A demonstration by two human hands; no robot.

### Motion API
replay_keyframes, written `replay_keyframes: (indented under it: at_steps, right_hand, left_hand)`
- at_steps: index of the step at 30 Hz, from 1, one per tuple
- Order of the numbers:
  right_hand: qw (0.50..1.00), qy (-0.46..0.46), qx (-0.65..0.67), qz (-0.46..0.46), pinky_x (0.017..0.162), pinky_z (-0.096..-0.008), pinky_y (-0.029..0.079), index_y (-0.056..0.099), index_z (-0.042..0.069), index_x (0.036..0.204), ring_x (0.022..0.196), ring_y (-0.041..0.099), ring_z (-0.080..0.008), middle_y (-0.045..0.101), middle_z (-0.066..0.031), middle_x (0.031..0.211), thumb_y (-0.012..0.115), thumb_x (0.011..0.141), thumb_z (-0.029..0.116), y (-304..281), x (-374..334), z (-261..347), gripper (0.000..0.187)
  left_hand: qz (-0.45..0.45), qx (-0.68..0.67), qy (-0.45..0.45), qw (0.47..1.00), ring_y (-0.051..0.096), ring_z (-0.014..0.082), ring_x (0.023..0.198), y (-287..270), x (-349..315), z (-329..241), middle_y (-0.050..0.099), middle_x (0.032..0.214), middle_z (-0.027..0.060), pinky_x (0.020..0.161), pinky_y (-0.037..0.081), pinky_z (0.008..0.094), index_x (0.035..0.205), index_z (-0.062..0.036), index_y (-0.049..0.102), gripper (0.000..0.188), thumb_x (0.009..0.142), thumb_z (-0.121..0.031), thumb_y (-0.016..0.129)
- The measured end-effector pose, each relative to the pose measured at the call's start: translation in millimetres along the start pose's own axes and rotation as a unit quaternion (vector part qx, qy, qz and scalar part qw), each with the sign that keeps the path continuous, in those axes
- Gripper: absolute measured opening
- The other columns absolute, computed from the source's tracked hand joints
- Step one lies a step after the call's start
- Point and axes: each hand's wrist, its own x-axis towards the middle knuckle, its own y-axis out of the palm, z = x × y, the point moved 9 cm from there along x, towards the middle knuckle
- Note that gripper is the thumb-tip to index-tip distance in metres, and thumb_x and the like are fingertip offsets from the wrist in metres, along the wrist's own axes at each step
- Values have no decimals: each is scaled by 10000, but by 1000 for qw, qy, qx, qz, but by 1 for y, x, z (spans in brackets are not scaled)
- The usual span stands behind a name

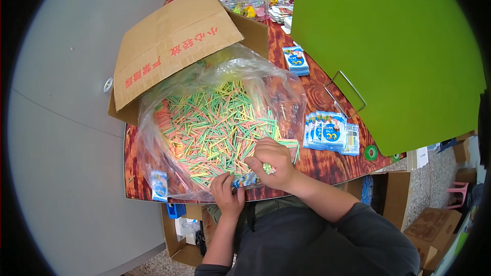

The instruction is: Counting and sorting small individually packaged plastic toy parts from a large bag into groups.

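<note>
A big heap of thin pastel sticks [209, 122], green, yellow and pink, lies in a clear plastic bag [276, 84] spread over the table. My right hand [273, 162] is closed in a fist around a bundle of these sticks [268, 168], whose ends poke out beside the thumb. Just left of it, at the table's near edge, my left hand [227, 191] has its fingers closed on a small blue and white packet [245, 180]. Part of that packet is hidden by the fingers, so I cannot tell whether its mouth is open.
An open cardboard box [174, 46] lies behind the heap. Blue and white packets [330, 129] are fanned out at right, a stack of packets [295, 61] stands farther back, and another packet [159, 185] lies at left. A green panel [388, 56] with a metal handle borders the right side, near green tape [371, 152].
</note>
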Motion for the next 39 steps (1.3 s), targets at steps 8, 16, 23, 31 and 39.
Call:
replay_keyframes:
  at_steps: [8, 16, 23, 31, 39]
  right_hand:
    - [986, 130, 99, 28, 831, -393, 457, 576, 4, 651, 867, 600, -277, 644, -134, 820, 582, 938, 105, 10, -6, -19, 305]
    - [804, 358, 468, 81, 1149, -434, 267, 558, 38, 595, 1358, 420, -271, 546, -225, 1369, 378, 1057, 274, 41, -23, -31, 549]
    - [782, 366, 496, 91, 1131, -427, 300, 608, 20, 637, 1321, 459, -276, 557, -216, 1356, 379, 1059, 291, 33, -25, -22, 551]
    - [839, 351, 382, 163, 1076, -422, 376, 704, -4, 953, 1313, 461, -271, 549, -191, 1366, 538, 994, 319, 36, -34, -27, 366]
    - [918, 165, 286, 219, 1026, -409, 432, 513, 67, 1355, 1310, 452, -289, 473, -138, 1385, 863, 706, 355, 18, -21, 3, 792]
  left_hand:
    - [5, -38, -25, 999, 559, 357, 1027, -6, 4, 0, 601, 1099, 157, 915, 429, 456, 1083, -24, 587, 391, 715, -49, 716]
    - [26, -225, -119, 967, 627, 298, 1062, -14, 29, -26, 634, 1155, 170, 911, 499, 364, 1089, 18, 638, 409, 695, 8, 748]
    - [32, -242, -123, 962, 628, 294, 1092, -14, 29, -27, 637, 1178, 173, 930, 497, 365, 1136, 23, 636, 450, 708, -18, 768]
    - [67, -277, -119, 951, 628, 297, 1094, -11, 27, -34, 634, 1190, 183, 950, 488, 371, 1147, 29, 633, 461, 714, -33, 779]
    - [72, -537, -256, 801, 585, 233, 1131, 18, 10, -31, 567, 1221, 144, 943, 486, 329, 1160, 41, 601, 384, 792, 68, 708]
